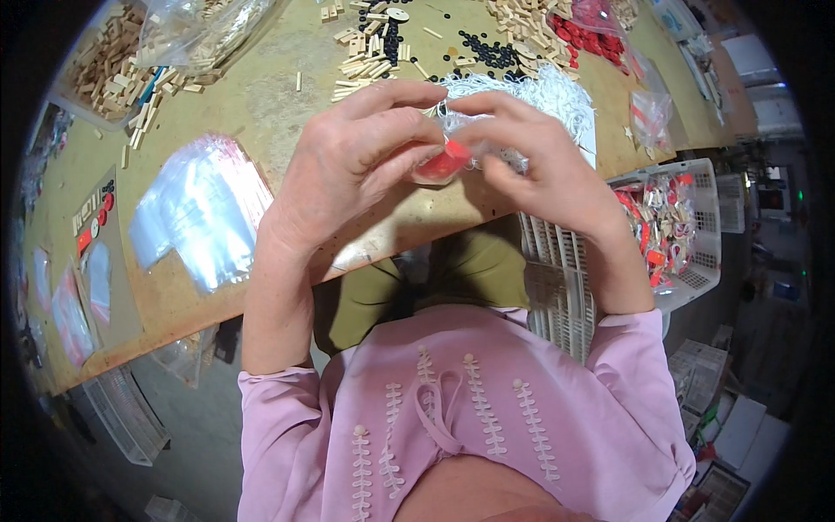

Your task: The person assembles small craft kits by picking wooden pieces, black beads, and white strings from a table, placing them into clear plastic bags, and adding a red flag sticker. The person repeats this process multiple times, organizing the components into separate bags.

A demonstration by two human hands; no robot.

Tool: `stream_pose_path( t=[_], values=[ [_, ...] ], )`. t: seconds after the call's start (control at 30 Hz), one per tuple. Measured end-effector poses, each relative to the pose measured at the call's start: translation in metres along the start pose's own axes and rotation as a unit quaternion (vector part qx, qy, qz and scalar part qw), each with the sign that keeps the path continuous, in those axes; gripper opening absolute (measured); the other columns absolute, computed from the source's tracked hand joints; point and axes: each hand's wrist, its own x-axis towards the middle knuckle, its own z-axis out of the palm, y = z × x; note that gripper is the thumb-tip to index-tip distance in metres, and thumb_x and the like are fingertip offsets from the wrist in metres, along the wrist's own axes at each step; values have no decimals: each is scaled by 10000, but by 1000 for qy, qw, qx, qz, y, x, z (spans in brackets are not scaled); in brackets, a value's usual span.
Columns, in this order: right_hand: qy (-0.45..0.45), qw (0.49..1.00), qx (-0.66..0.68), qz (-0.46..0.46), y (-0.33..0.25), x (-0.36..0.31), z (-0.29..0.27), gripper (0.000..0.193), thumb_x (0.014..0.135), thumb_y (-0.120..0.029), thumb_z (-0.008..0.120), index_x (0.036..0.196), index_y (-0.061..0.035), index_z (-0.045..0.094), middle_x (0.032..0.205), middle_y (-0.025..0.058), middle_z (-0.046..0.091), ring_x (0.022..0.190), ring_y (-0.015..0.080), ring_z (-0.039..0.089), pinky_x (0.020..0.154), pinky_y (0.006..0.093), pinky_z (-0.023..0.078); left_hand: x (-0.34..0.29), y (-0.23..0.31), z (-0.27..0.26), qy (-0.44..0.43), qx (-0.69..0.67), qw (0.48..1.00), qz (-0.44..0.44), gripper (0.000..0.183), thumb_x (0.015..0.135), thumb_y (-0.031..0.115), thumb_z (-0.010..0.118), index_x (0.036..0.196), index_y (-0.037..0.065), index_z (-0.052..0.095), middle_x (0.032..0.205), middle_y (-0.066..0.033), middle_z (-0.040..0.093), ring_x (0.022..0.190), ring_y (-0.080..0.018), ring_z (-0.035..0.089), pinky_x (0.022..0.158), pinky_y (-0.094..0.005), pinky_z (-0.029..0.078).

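Note:
Over the table's near edge, both hands meet at a small clear plastic bag (445, 163) with something red inside. My left hand (365, 152) pinches the bag from the left, its thumb and fingers closed on it. From the other side my right hand (535, 157) curls in, fingertips pressed together at the top of the bag. A bit of white string shows between the fingertips; the rest of the contents is hidden. Just beyond my right hand lies a heap of white strings (561, 96). A fanned stack of flat clear bags (204, 209) rests left of my left hand.
Wooden blocks (365, 65), black rings (487, 52) and red pieces (591, 43) are heaped at the back. A tub of wooden pieces (104, 83) stands far left, near a board with sample parts (91, 217). At right, a white basket (700, 235) holds filled bags.

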Motion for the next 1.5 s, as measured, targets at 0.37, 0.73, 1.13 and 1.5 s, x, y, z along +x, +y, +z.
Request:
stream_pose_path(
  t=[0.37, 0.73, 1.13, 1.5],
  values=[
    [132, 883, 394, 219, 4, -10, 28, 157, 953, -72, 732, 1089, 4, 716, 1012, 45, 743, 936, 91, 671, 857, 251, 538, -2, 2, 6, 40, -168, 967, -186, 137, 915, -20, 701, 1050, 5, 697, 967, -73, 751, 973, -150, 741, 809, -274, 587],
    [251, 823, 489, 143, 14, -7, 54, 112, 976, -50, 699, 1071, 7, 718, 994, 46, 743, 902, 76, 673, 825, 228, 544, -2, 3, 11, 47, -250, 936, -244, 215, 969, -14, 667, 1183, -16, 649, 1064, -55, 704, 1031, -131, 694, 911, -259, 553],
    [240, 875, 396, 141, -10, -2, 50, 125, 991, -37, 633, 1059, 20, 720, 939, 47, 748, 854, 68, 678, 780, 231, 548, -2, 8, 4, -13, -270, 918, -289, 106, 925, 62, 700, 985, -1, 760, 828, -14, 716, 750, -48, 628, 649, -231, 511],
    [247, 868, 407, 144, -6, -1, 49, 98, 1017, -54, 628, 1059, 22, 673, 894, 32, 723, 817, 60, 670, 722, 214, 529, -6, 0, 5, 3, -280, 901, -331, 147, 974, 131, 685, 981, -12, 718, 820, 46, 646, 736, -15, 540, 643, -201, 433]
  ],
)
